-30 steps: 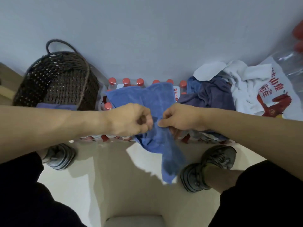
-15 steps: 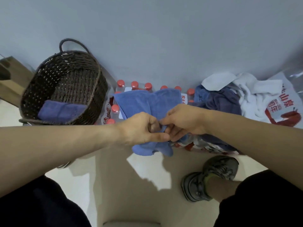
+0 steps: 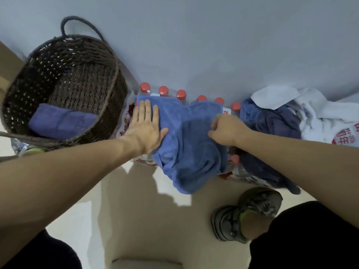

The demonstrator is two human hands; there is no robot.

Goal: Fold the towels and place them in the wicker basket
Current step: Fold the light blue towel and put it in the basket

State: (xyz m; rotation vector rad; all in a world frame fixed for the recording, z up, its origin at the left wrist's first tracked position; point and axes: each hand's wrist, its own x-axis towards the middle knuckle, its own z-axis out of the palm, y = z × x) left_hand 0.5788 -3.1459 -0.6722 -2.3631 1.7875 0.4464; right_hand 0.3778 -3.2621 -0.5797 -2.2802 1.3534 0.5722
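Observation:
A blue towel [image 3: 186, 140] lies spread over a pack of red-capped bottles [image 3: 180, 95], its lower part hanging toward the floor. My left hand [image 3: 147, 127] presses flat on the towel's left side with straight fingers. My right hand [image 3: 225, 129] pinches the towel's right edge with curled fingers. The dark wicker basket [image 3: 114, 78] stands to the left and holds one folded blue towel [image 3: 62, 121]. To the right lies a pile of dark blue towels [image 3: 275, 129] and white towels [image 3: 310, 109].
A grey wall rises right behind the bottles and basket. My right shoe [image 3: 250, 212] stands on the beige floor below the pile. A printed plastic wrap [image 3: 345, 136] sits at the far right. A pale stool edge [image 3: 145, 264] shows at the bottom.
Both hands were pinching the towel together at its middle. My left hand has let go and now presses flat on the left side; my right hand has moved to the right edge.

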